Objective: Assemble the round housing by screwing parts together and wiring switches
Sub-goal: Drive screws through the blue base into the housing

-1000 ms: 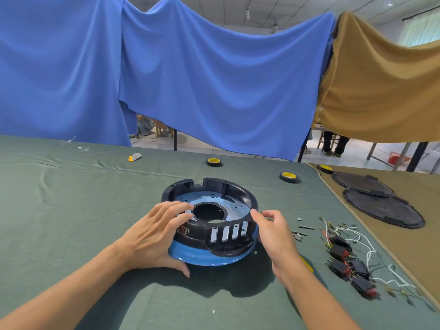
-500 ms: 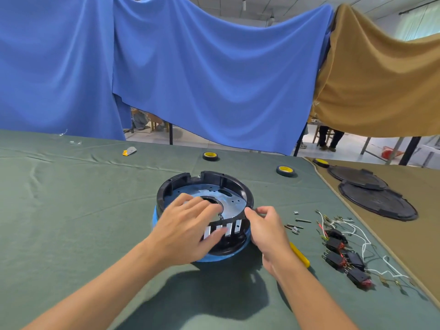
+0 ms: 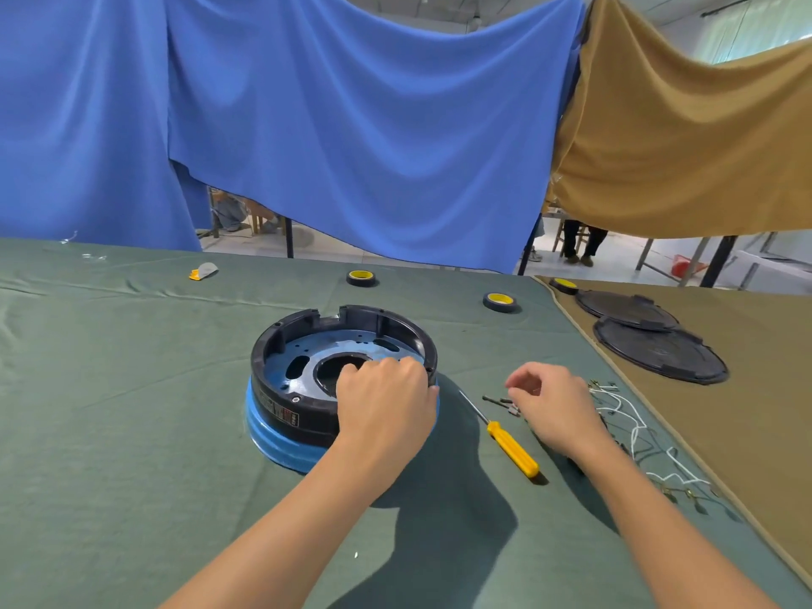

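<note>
The housing [image 3: 373, 318] is sitting open side up on the green table [image 3: 132, 389], directly under the left hand [image 3: 384, 402], which is gripping its near right rim with the fingers curled over the edge and into the inside. The screws [image 3: 496, 400] are lying loose just to the right of that hand, between the two hands and just beside the fingertips [image 3: 516, 382] of the right hand [image 3: 556, 408], on its housing side. That makes the right hand clearly the nearer one for the pick. It is hovering low over the screws with its fingers loosely curled, but the fingers are blurred, so I cannot tell whether it is pinching one. The screwdriver [image 3: 512, 448] is lying in the same gap between the hands. Its long axis is running diagonally, with the thin tip pointing away toward the housing's right side and the yellow handle pointing back toward the person, below and left of the right wrist. The white wires [image 3: 632, 426] are trailing off on the far right of the right hand.
</note>
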The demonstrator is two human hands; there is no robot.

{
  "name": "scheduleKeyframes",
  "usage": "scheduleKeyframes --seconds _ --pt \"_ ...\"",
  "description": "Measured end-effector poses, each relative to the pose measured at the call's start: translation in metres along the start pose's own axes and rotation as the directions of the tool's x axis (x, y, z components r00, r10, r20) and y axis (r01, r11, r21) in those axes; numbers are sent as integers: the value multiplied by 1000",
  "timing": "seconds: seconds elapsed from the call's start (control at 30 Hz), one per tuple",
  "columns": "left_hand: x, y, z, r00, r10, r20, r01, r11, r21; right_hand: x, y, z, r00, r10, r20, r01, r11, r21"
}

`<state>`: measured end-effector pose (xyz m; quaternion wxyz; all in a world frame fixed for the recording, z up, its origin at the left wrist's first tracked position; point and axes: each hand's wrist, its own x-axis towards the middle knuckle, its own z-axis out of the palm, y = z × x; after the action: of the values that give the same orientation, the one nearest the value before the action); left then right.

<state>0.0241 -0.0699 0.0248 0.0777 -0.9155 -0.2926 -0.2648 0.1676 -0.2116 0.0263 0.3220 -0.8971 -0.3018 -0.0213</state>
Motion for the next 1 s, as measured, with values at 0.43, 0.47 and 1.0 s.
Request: scheduleKeyframes --seconds 0.43,0.47,1.0 --pt "14 -86 18 882 421 -210 -448 888 -102 18 16 6 969 -170 181 229 893 -387" --pt "15 -94 18 871 440 -221 -471 874 -116 19 16 6 967 -174 188 237 884 -404" --pt "-1 -80 24 888 296 -351 -352 930 -107 8 -5 -2 926 -179 333 354 719 -597"
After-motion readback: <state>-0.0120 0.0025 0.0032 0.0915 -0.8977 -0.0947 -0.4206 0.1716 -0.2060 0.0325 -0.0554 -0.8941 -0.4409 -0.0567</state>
